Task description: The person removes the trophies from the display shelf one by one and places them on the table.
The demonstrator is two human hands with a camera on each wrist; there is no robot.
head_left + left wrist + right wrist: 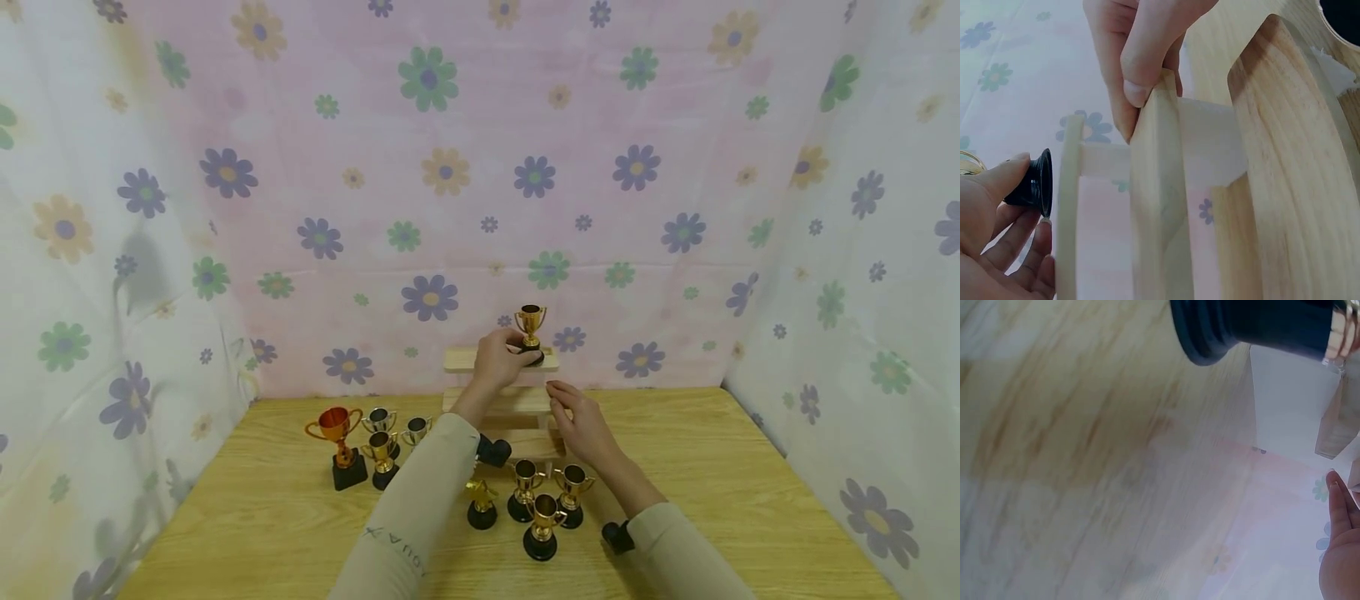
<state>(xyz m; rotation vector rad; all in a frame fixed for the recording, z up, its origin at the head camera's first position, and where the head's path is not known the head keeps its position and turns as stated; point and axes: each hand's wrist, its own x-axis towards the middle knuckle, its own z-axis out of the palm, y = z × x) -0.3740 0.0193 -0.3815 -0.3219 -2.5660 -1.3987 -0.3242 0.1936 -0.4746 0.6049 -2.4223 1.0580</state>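
A small gold trophy cup (531, 321) with a black base is upright at the top tier of a stepped wooden stand (457, 360). My left hand (497, 360) holds it by the base, thumb and fingers around the black part. The left wrist view shows the base (1038, 184) close to the top board (1071, 219); I cannot tell if they touch. My right hand (581, 421) pinches the right end of the middle board (1159, 187) between thumb and fingers. In the right wrist view only part of the right hand (1340, 550) shows, at the right edge.
In front of the stand are several gold cups, one being this front cup (543, 525), and a gold star-shaped trophy (482, 504). To the left stand a larger orange-red cup (337, 429), silver cups (381, 419) and a gold cup (382, 450). Flowered cloth (480, 125) surrounds the wooden table (247, 517).
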